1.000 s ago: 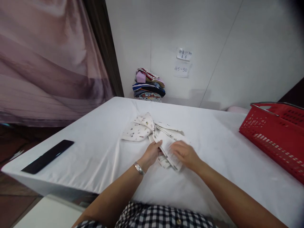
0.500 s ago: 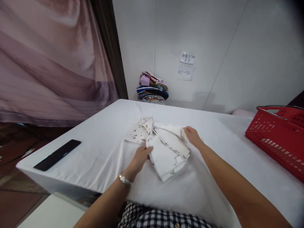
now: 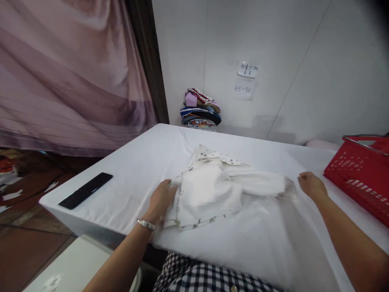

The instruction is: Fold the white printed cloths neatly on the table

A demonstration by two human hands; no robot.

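Observation:
A white cloth [image 3: 209, 190] with small dark prints along its edges lies loosely spread and creased on the white-covered table [image 3: 130, 162]. At its left edge my left hand [image 3: 161, 200], with a silvery band on the wrist, pinches the fabric. My right hand [image 3: 313, 186] is closed at the far right end of the cloth, where a narrow, sleeve-like part stretches toward it. Motion blurs that end, so the contact at the fingertips is faint. A printed flap of the cloth folds over at the back.
A dark phone-like slab [image 3: 86, 190] rests near the table's left edge. At the right stands a red basket [image 3: 361, 174] with a metal handle. Behind the table is a stack of folded clothes [image 3: 200, 111] by the wall. A pink curtain [image 3: 69, 81] hangs at left.
My hands have moved apart, the right one well to the right and the left one to the left. The bunched, folded cloth has opened out wider between them.

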